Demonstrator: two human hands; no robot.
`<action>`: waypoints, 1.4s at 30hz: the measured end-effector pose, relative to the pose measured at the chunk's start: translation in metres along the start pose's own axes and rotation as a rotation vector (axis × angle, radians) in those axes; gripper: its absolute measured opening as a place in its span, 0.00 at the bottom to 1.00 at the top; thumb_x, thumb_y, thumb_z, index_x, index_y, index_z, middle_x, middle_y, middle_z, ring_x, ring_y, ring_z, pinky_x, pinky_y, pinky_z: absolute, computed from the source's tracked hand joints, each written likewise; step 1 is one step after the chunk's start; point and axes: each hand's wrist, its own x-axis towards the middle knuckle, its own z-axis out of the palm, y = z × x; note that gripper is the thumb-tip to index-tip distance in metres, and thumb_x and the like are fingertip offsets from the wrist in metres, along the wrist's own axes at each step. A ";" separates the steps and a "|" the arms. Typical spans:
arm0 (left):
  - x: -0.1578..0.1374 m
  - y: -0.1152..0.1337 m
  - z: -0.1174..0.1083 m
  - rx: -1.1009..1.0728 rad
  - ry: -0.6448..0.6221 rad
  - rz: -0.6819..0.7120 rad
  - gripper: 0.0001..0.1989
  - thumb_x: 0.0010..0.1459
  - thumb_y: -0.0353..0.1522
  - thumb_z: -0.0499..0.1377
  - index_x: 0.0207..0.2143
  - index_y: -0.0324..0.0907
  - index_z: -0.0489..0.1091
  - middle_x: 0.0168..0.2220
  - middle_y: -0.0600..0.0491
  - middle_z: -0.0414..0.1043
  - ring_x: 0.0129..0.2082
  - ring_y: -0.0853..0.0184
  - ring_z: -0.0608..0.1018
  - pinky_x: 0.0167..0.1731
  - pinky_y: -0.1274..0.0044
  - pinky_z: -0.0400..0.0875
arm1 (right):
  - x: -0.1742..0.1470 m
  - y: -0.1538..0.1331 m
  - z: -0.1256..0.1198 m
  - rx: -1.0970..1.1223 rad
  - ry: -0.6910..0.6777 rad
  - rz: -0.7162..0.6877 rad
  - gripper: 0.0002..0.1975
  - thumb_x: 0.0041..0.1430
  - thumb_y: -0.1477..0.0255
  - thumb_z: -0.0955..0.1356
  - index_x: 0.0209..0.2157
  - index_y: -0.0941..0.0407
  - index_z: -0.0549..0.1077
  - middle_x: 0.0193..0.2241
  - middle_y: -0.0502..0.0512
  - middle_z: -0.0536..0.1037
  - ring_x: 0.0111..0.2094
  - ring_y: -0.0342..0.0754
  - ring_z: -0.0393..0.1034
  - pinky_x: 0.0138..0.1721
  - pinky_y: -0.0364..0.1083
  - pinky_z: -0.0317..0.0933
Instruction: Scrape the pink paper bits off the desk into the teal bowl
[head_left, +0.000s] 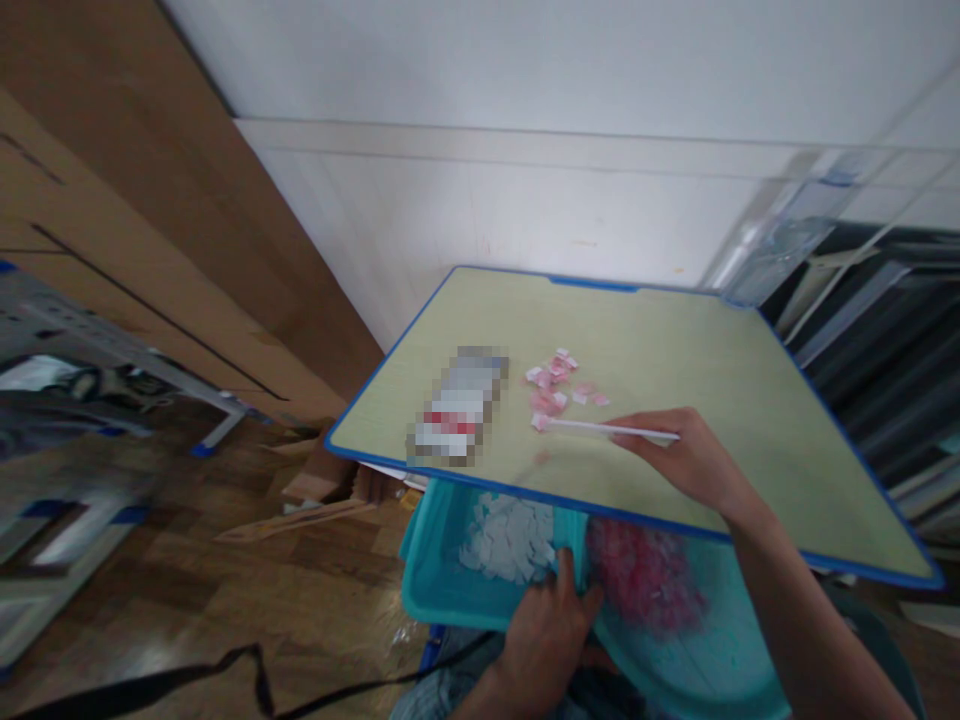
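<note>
My right hand [682, 450] is over the table board, its fingers closed on a thin white stick-like tool [581, 428]. The tool's far tip meets a small pink-and-white piece [539, 422] at the near edge of a loose cluster of pink and white pieces [555, 372]. Below the board edge, my left hand [547, 625] reaches between two teal containers, index finger and thumb apart. Its index fingertip is beside the white flakes [510, 535] in the left teal basket [442, 600]. Whether it touches a flake is unclear. Red-pink pieces [645, 575] lie in the right teal basin [705, 665].
A pixelated phone-like object [459, 405] lies left of the cluster on the blue-edged board [675, 340]. A white wall [525, 200] stands behind it. Cardboard [247, 250] is at left, dark stacked panels [885, 310] at right. A black strap [225, 665] crosses the lower left.
</note>
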 end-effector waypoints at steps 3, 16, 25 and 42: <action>0.000 0.000 0.000 -0.010 -0.019 -0.007 0.34 0.42 0.50 0.59 0.51 0.50 0.59 0.58 0.36 0.49 0.39 0.55 0.75 0.34 0.65 0.71 | 0.000 0.001 0.000 -0.002 0.014 0.004 0.11 0.54 0.70 0.65 0.34 0.56 0.78 0.33 0.54 0.80 0.33 0.50 0.75 0.36 0.45 0.67; -0.001 -0.003 0.004 0.002 -0.005 0.001 0.33 0.43 0.50 0.59 0.52 0.50 0.58 0.58 0.35 0.50 0.38 0.55 0.75 0.34 0.66 0.71 | -0.003 0.001 -0.004 0.029 0.013 0.018 0.10 0.53 0.70 0.65 0.33 0.56 0.78 0.32 0.53 0.80 0.32 0.50 0.75 0.35 0.44 0.67; -0.002 -0.002 0.004 0.008 0.015 -0.005 0.34 0.43 0.51 0.58 0.52 0.51 0.58 0.58 0.35 0.50 0.38 0.55 0.75 0.33 0.67 0.71 | -0.004 0.003 0.001 0.020 0.050 0.019 0.10 0.54 0.71 0.65 0.34 0.56 0.78 0.33 0.54 0.80 0.34 0.49 0.75 0.35 0.43 0.67; -0.002 0.000 -0.001 -0.013 -0.038 -0.017 0.34 0.43 0.50 0.59 0.53 0.51 0.58 0.59 0.35 0.48 0.40 0.54 0.74 0.35 0.66 0.71 | -0.010 0.005 0.000 0.027 0.014 0.036 0.11 0.55 0.69 0.64 0.34 0.54 0.78 0.34 0.54 0.80 0.34 0.51 0.75 0.36 0.47 0.69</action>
